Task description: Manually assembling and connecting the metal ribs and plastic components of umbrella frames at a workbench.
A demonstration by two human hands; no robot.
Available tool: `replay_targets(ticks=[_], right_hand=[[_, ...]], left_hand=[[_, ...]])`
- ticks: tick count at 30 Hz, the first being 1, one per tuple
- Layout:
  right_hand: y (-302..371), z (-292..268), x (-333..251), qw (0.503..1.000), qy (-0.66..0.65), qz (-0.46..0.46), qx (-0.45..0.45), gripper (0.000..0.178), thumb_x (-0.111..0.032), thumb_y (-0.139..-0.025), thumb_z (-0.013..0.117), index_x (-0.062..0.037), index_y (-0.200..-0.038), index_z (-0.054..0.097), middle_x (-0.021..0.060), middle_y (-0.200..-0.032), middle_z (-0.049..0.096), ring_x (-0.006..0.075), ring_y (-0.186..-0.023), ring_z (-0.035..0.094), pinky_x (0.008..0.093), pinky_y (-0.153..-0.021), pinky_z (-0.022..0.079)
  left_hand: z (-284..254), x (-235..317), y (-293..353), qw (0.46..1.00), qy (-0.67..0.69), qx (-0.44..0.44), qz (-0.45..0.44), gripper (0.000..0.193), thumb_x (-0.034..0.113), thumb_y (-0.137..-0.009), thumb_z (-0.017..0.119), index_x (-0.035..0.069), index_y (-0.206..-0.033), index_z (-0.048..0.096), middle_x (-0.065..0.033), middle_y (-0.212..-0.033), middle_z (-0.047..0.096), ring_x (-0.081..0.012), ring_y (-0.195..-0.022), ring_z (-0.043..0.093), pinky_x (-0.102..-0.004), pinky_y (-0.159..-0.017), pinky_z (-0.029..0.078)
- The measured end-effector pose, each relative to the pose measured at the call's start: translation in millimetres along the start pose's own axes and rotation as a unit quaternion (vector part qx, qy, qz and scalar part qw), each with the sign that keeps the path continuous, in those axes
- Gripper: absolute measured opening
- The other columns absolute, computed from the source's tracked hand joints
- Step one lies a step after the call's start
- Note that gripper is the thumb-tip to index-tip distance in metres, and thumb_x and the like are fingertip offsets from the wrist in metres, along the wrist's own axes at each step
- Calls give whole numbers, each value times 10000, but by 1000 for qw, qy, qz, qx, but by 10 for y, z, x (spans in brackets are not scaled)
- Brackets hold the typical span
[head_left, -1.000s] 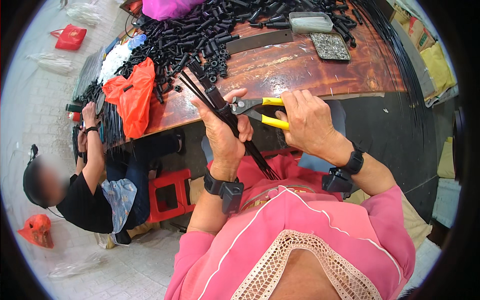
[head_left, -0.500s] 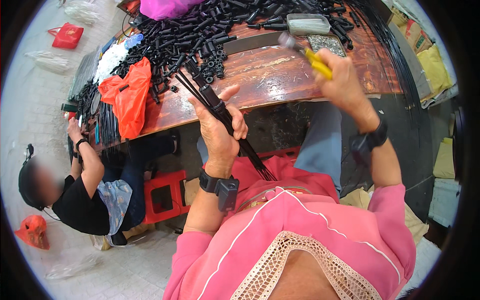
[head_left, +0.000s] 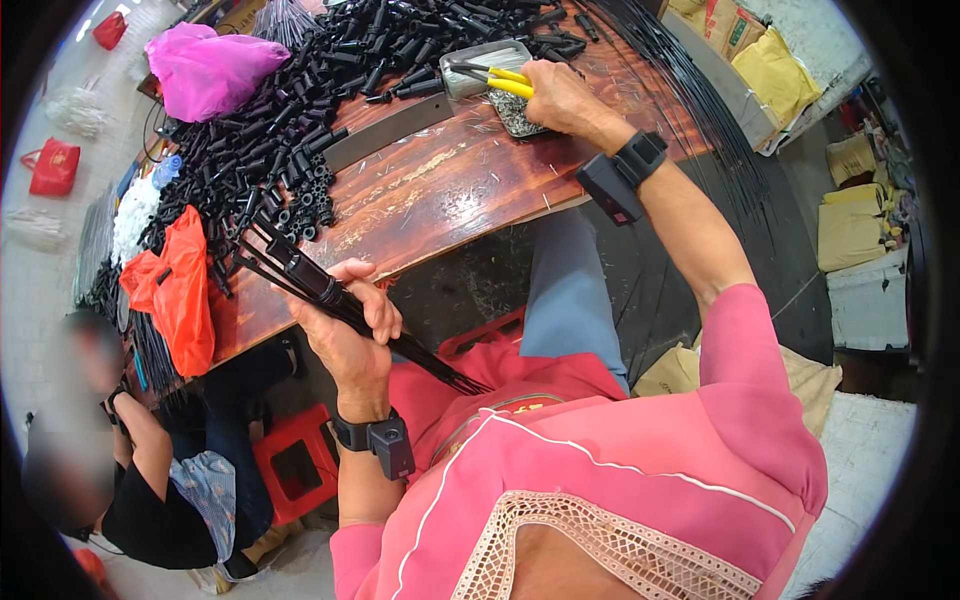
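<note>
Meanwhile the left hand (head_left: 350, 335) clenched a bundle of black rods (head_left: 330, 295), and the right hand (head_left: 560, 95) grasped yellow-handled pliers (head_left: 495, 80) beside a metal tray (head_left: 485, 60)

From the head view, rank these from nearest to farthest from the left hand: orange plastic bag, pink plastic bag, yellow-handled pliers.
Measured from the left hand:
1. orange plastic bag, just to its left at the table's near edge.
2. yellow-handled pliers, up and to the right, in the right hand.
3. pink plastic bag, at the table's far left end.
</note>
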State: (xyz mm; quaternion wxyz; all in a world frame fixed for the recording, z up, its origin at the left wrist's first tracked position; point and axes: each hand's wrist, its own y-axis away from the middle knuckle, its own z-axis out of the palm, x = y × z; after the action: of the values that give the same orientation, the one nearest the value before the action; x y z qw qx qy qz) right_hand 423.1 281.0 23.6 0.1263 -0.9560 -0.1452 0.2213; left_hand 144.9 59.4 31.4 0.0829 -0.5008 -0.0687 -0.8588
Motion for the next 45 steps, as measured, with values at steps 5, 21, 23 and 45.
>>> replay_targets(ticks=[5, 21, 23, 45], right_hand=[[-63, 97, 38, 999, 32, -33, -8, 176, -14, -725, 570, 40, -876, 643, 275, -866, 648, 448, -853, 637, 519, -743, 493], [49, -277, 170, 878, -451, 137, -80, 188, -31, -706, 697, -12, -887, 651, 25, -694, 603, 100, -550, 546, 249, -488, 424], [111, -297, 185, 808, -565, 152, -65, 212, -26, -755, 708, -13, -956, 642, 50, -760, 631, 122, -592, 585, 257, -518, 467], [58, -165, -176, 846, -512, 145, 5, 199, -56, -738, 643, 1, -928, 626, 54, -773, 629, 127, -638, 571, 272, -580, 463]], left_hand=[[21, -5, -50, 1000, 4, 7, -14, 802, 676, -974, 174, -16, -966, 579, -11, -490, 382, -124, -359, 326, -281, -364, 318], [80, -14, -4, 1000, 0, -28, -3, 809, 673, -975, 189, -35, -993, 581, -16, -498, 394, -129, -368, 328, -285, -372, 321], [106, -2, 15, 1000, -4, -20, -6, 814, 679, -971, 191, -35, -993, 580, -15, -499, 393, -129, -369, 330, -285, -374, 322], [3, 34, 107, 1000, 11, -10, -7, 826, 711, -951, 208, -33, -997, 565, -7, -493, 383, -127, -368, 346, -283, -379, 321]])
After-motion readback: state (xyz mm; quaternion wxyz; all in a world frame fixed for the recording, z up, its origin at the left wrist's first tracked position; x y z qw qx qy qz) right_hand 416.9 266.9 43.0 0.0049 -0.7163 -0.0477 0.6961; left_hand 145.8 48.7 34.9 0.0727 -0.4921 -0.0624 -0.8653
